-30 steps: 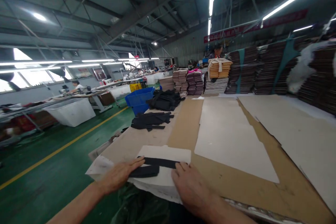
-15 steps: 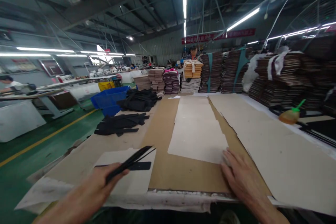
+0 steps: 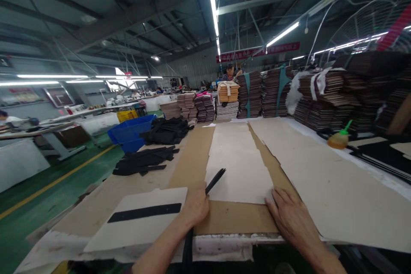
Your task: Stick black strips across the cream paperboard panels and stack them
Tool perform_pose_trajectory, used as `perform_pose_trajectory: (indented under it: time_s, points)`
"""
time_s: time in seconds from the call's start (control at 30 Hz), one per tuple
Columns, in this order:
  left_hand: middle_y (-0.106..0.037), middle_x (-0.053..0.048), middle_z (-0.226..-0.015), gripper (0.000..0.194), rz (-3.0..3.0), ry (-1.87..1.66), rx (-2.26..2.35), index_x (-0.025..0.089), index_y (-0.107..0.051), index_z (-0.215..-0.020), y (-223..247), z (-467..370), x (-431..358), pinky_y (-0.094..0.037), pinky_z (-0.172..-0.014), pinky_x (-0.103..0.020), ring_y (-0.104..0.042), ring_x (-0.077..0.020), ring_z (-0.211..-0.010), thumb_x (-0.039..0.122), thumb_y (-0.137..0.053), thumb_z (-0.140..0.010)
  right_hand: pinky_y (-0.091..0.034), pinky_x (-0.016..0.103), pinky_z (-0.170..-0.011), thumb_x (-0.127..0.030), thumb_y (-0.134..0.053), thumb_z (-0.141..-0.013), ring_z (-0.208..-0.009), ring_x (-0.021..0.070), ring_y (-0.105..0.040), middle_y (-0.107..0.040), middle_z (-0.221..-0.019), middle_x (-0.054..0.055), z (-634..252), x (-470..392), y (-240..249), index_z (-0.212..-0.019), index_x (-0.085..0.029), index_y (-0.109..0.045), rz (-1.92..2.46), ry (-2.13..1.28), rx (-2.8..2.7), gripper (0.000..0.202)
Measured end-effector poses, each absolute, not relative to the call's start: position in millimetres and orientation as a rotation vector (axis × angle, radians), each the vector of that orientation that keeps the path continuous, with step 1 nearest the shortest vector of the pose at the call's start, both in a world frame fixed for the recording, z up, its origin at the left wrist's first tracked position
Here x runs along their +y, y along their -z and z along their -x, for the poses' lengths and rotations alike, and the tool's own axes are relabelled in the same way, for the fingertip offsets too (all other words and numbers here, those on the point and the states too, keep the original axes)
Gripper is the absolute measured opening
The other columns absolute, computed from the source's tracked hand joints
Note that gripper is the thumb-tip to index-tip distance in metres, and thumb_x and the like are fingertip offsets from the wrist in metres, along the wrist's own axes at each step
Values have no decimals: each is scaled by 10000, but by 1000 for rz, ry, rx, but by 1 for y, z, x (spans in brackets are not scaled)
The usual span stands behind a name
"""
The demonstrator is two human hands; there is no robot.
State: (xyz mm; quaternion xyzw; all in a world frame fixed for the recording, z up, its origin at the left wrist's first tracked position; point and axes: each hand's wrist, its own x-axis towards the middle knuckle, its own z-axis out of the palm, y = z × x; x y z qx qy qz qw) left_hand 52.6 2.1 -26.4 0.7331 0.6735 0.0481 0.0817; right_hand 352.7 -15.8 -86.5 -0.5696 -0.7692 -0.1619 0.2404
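Note:
My left hand [image 3: 196, 206] is closed around a bundle of black strips [image 3: 215, 180]; one end sticks out past the fingers and the other hangs below the table edge. Under its fingers lies the near left corner of a pale, notched sheet [image 3: 239, 162] on brown board [image 3: 237, 218]. At the sheet's near right corner, my right hand [image 3: 290, 212] rests with fingers stretched out and the thumb apart. To the left, a single black strip [image 3: 144, 212] lies flat across a smaller pale piece [image 3: 128, 233].
Two piles of black strips [image 3: 144, 159] lie at the table's left, by a blue bin [image 3: 131, 128]. Pale sheets [image 3: 334, 180] cover the right side, with a glue bottle [image 3: 338, 139] beyond. Tall stacks of dark pieces [image 3: 269, 94] line the back, where a person [image 3: 228, 75] is.
My left hand has moved right with the bundle, from above the smaller pale piece to the notched sheet's near left corner. The right hand stays by the near right corner. The view has shifted slightly.

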Motion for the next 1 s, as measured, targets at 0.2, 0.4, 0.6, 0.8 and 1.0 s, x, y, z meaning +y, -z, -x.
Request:
perform_pose_trajectory:
  time_s: [0.2,0.4,0.6,0.8,1.0]
  points:
    - [-344,-121,-1537,570,-2137,-200,1877,116,-366,-1449,39,-29,-80,-280,-1176,-382,-342,-223,-1405,153,-393,-881,-468,513,-922,-386,-372,-959,-1188,327,-551,-633,-1250,118,-365,-53,127,-1091,-234,-673,1500,480,-2130,362]
    - [-660,-93,-1203,470,-1767,-599,1861,187,-554,-1272,0,-36,-109,-450,-995,-390,-596,-259,-1136,481,-409,-935,-437,485,-1015,-516,-467,-906,-1208,317,-540,-594,-1316,112,-352,-79,85,-1233,-231,-619,1401,-255,-1795,459]
    - [-703,-66,-847,291,-1850,-449,1701,212,-602,-911,-7,-79,-111,-436,-698,-296,-658,-236,-814,397,-379,-942,-449,253,-430,-638,-625,-774,-582,145,-615,-636,-1184,146,-267,-90,23,-1362,-213,-446,989,-1573,-1233,747]
    - [-707,-45,-910,308,-1660,-538,1302,193,-554,-1105,-6,-92,-114,-471,-746,-293,-660,-214,-834,230,-535,-800,-337,170,-351,-629,-617,-799,-408,57,-459,-651,-808,31,-229,-98,30,-1155,-184,-477,903,-1793,-1012,587]
    - [-685,-24,-856,278,-1344,-687,1176,160,-624,-1064,-10,-90,-106,-476,-794,-304,-626,-215,-887,306,-547,-841,-419,195,-491,-518,-754,-737,-614,94,-525,-625,-930,24,-243,-98,26,-1347,-259,-419,719,-1796,-1029,743]
